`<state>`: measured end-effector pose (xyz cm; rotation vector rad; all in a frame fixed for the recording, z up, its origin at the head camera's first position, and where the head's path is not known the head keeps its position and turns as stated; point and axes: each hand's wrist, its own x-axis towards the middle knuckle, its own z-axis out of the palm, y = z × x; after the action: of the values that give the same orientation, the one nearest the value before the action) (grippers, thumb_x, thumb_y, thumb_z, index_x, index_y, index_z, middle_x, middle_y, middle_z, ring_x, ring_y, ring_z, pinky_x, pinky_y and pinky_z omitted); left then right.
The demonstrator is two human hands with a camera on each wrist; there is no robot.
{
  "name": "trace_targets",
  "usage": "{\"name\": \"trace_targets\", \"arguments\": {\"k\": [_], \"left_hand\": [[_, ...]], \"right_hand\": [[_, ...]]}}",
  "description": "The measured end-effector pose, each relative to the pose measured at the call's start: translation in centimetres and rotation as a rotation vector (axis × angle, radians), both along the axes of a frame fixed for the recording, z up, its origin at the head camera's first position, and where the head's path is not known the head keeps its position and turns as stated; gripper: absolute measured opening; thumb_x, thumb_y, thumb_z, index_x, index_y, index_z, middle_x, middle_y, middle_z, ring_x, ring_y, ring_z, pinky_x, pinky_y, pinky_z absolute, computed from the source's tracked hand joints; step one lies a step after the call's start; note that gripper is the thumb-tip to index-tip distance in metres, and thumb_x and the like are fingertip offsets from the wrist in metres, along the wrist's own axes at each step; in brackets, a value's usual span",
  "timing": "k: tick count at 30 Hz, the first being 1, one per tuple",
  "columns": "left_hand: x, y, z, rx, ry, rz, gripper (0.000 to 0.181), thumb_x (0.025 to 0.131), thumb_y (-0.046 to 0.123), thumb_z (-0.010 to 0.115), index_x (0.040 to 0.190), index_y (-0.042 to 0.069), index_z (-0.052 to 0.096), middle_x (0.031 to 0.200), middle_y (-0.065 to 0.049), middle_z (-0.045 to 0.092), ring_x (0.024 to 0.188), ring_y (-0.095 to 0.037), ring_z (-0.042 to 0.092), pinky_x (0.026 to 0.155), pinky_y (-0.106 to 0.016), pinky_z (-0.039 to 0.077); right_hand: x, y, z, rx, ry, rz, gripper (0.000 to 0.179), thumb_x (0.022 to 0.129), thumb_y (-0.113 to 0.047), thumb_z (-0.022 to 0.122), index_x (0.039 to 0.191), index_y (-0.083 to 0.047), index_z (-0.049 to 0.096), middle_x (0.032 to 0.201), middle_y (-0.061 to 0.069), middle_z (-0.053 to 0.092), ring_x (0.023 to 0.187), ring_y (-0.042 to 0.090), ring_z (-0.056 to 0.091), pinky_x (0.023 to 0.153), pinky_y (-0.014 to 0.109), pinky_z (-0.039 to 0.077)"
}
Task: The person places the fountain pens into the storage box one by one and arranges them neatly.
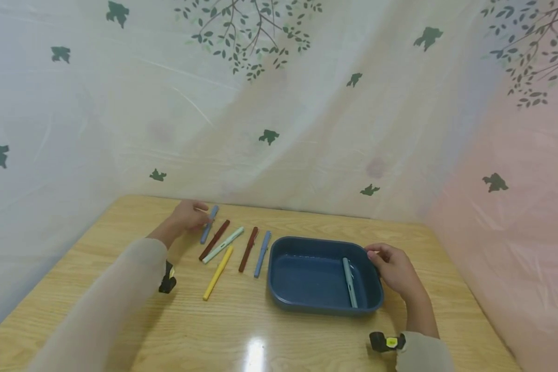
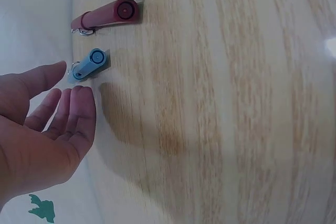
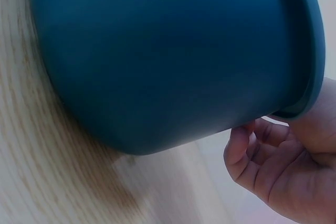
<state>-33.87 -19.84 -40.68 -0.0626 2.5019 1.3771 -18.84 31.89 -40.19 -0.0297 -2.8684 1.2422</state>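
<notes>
At the back left of the table, my left hand point(image 1: 191, 215) reaches a blue pen point(image 1: 204, 235). Its thumb and fingers point(image 2: 79, 109) are parted around the pen's far end, and a fingertip overlaps the pen in the head view. The blue pen point(image 2: 90, 64) lies on the wood in the left wrist view. On the other side, my right hand point(image 1: 397, 268) grips the right rim of a dark blue tray point(image 1: 316, 310), with curled fingers point(image 3: 239, 148) under the lip. Inside the tray, a pale green pen point(image 1: 350, 283) lies toward the right.
Between left hand and tray lie a dark red pen point(image 1: 215, 239), a pale green pen point(image 1: 223, 245), a yellow pen point(image 1: 218, 273), another dark red pen point(image 1: 248, 249) and another blue pen point(image 1: 262, 254). A patterned curtain point(image 1: 297, 170) hangs behind the wooden table point(image 1: 204, 336).
</notes>
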Motion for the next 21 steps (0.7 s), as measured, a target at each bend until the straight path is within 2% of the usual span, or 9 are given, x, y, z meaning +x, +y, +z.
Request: {"name": "trace_targets", "arguments": {"k": [4, 10, 12, 17, 21], "left_hand": [[-0.29, -0.02, -0.52, 0.000, -0.003, 0.003, 0.059, 0.093, 0.006, 0.071, 0.144, -0.009, 0.045, 0.137, -0.030, 0.057, 0.115, -0.037, 0.064, 0.087, -0.036, 0.061], [-0.04, 0.11, -0.67, 0.046, -0.033, 0.012, 0.064, 0.094, 0.003, 0.069, 0.149, -0.010, 0.040, 0.138, -0.031, 0.055, 0.115, -0.034, 0.065, 0.091, -0.036, 0.060], [0.01, 0.07, -0.60, 0.050, -0.037, -0.005, 0.066, 0.094, 0.003, 0.070, 0.150, -0.011, 0.038, 0.139, -0.031, 0.054, 0.118, -0.035, 0.063, 0.091, -0.036, 0.060], [-0.22, 0.16, -0.60, 0.006, -0.036, -0.050, 0.070, 0.092, 0.004, 0.073, 0.150, -0.011, 0.037, 0.140, -0.031, 0.054, 0.120, -0.035, 0.062, 0.088, -0.031, 0.060], [-0.41, 0.47, -0.66, -0.062, -0.018, -0.056, 0.067, 0.090, 0.005, 0.076, 0.146, -0.012, 0.043, 0.135, -0.030, 0.058, 0.107, -0.030, 0.065, 0.079, -0.027, 0.060]], "right_hand": [[-0.01, -0.13, 0.08, 0.001, -0.003, -0.003, 0.028, 0.109, -0.020, 0.052, 0.129, -0.004, 0.065, 0.095, 0.012, 0.064, 0.079, 0.022, 0.058, 0.063, 0.029, 0.054], [0.05, -0.26, 0.16, 0.009, 0.001, -0.004, 0.028, 0.109, -0.020, 0.053, 0.129, -0.004, 0.065, 0.096, 0.012, 0.065, 0.080, 0.022, 0.057, 0.063, 0.028, 0.053], [0.07, -0.28, 0.17, 0.011, 0.005, -0.004, 0.028, 0.109, -0.020, 0.053, 0.128, -0.004, 0.065, 0.096, 0.012, 0.065, 0.080, 0.022, 0.057, 0.063, 0.028, 0.053], [0.06, -0.29, 0.15, 0.015, 0.008, -0.004, 0.028, 0.109, -0.020, 0.053, 0.129, -0.003, 0.065, 0.097, 0.012, 0.066, 0.081, 0.022, 0.058, 0.063, 0.028, 0.054], [0.08, -0.32, 0.17, 0.015, -0.002, -0.006, 0.028, 0.109, -0.019, 0.053, 0.129, -0.004, 0.065, 0.098, 0.012, 0.066, 0.082, 0.022, 0.059, 0.065, 0.028, 0.055]]}}
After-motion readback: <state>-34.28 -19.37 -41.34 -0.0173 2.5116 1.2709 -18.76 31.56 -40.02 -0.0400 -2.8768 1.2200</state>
